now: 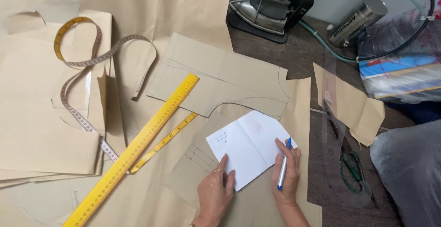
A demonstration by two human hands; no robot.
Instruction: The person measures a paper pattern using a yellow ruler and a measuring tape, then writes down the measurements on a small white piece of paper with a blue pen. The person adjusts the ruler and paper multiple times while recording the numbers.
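Note:
A white folded sheet of paper (245, 146) with small handwritten notes lies on brown pattern paper (220, 78). My left hand (216, 188), with a ring on one finger, rests flat on the sheet's lower left corner. My right hand (285, 172) presses on the sheet's right edge and holds a blue-and-white pen (282, 168) between its fingers, tip pointing down toward me. A long yellow ruler (133, 149) lies diagonally to the left of my hands.
A measuring tape (85, 61) curls over stacked brown paper pieces at the left. A clear curved ruler (337, 158) and scissors (351, 167) lie at the right. A steam iron (271, 6), a metal cylinder (356, 20) and plastic-wrapped bundles (399, 66) sit at the back right.

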